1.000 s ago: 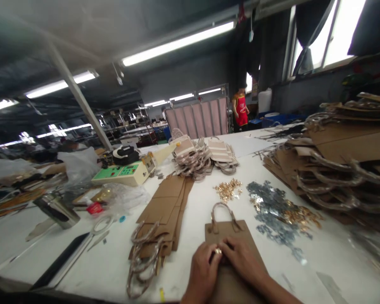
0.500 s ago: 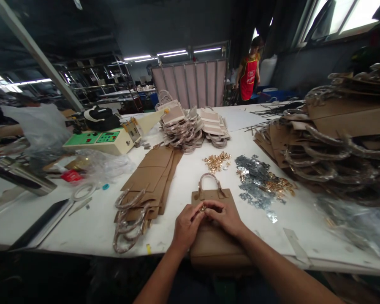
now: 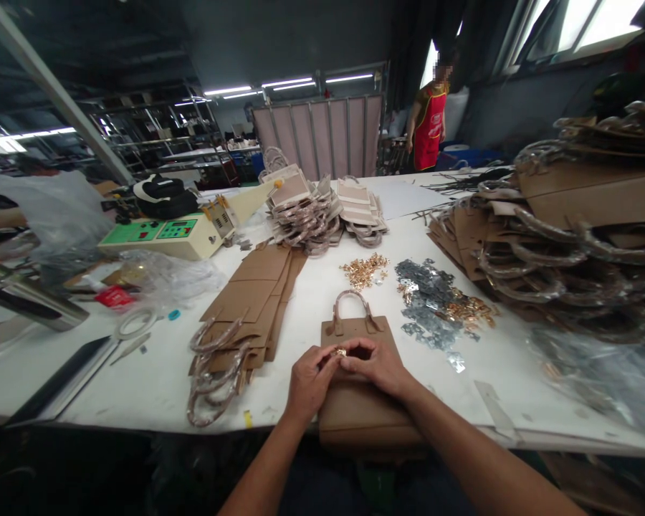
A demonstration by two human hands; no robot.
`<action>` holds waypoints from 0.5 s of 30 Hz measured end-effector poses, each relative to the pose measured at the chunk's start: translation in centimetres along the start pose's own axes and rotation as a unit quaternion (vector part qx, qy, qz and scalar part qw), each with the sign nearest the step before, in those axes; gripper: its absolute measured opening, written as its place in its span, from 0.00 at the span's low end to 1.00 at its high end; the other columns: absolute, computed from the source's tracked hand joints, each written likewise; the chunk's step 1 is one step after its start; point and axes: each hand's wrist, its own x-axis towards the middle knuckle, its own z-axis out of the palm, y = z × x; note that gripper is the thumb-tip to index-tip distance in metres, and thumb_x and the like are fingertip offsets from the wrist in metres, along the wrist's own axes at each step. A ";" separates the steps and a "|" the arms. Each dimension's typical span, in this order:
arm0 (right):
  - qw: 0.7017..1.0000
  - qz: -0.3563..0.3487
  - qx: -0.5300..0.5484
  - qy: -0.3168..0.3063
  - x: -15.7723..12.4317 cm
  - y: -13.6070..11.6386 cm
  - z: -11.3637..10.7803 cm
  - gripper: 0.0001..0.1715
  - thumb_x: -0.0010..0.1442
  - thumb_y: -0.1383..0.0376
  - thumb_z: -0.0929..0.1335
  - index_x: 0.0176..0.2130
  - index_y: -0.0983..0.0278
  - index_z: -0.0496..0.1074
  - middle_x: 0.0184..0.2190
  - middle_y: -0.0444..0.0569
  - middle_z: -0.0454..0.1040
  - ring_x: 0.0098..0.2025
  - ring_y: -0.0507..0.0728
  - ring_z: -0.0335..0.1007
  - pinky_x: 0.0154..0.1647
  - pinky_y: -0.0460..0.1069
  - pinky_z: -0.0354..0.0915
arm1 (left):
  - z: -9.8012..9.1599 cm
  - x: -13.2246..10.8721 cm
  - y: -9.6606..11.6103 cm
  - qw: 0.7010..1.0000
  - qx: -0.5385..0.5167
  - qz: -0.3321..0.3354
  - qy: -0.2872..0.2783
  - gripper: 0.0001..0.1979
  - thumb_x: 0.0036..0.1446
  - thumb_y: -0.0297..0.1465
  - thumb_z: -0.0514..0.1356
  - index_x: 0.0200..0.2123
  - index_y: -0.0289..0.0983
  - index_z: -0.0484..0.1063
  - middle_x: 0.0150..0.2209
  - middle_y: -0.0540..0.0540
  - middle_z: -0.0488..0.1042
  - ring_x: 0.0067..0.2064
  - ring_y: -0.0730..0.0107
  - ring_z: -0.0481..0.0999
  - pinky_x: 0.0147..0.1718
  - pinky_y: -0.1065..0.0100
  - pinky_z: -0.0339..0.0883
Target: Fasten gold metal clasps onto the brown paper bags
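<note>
- Because the small gold-coloured metal fitting is held by fingertips alone, it could slip; an uneven pinch or a shift of one thumb would be the probable cause.
- Left hand: fingers bent, thumb and forefinger pinching the fitting. Right hand: fingers curled, thumb and forefinger gripping the same fitting from the opposite side.
- Fitting position: over the brown, smooth-faced rectangular bag, just below its arched, plastic-wrapped handle.
- Bag position: at the near edge of the white flat-topped table; its base appears to project past that edge. Forearm pressure on the projecting part could tilt or drag the bag.
- A dropped fitting could also bounce toward the loose heap of gold-coloured metal pieces or the spread of grey metal plates, both lying farther from the near edge, and be hard to pick out.
- Orientation: the bag's long axis runs from the table's near edge toward its far edge; the handle points to the far edge. The fitting's axis cannot be told; fingers cover it.
</note>
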 end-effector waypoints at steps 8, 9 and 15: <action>0.998 0.001 0.056 -0.002 0.2 0.8 0.0 0.21 0.51 0.55 0.80 0.40 0.63 0.79 0.33 0.42 0.77 0.34 0.53 0.71 0.39 0.48 0.66 | -0.4 0.5 0.4 0.999 -0.040 -0.020 -0.027 0.14 0.65 0.41 0.61 0.33 0.39 0.81 0.33 0.48 0.78 0.38 0.66 0.76 0.40 0.66 0.69; 0.998 0.006 0.058 0.003 0.3 1.0 0.0 0.21 0.50 0.55 0.80 0.40 0.63 0.80 0.32 0.42 0.77 0.34 0.53 0.71 0.38 0.48 0.66 | -0.5 0.5 0.5 0.998 -0.048 -0.023 -0.039 0.16 0.66 0.41 0.60 0.32 0.38 0.80 0.33 0.48 0.78 0.38 0.65 0.76 0.40 0.66 0.68; 0.999 -0.008 0.032 0.042 0.5 1.4 -0.1 0.18 0.54 0.54 0.78 0.40 0.62 0.80 0.32 0.44 0.79 0.34 0.54 0.73 0.40 0.50 0.68 | -0.1 -0.2 1.2 0.996 0.039 0.007 -0.075 0.13 0.69 0.39 0.55 0.43 0.41 0.78 0.41 0.46 0.79 0.45 0.61 0.76 0.48 0.61 0.67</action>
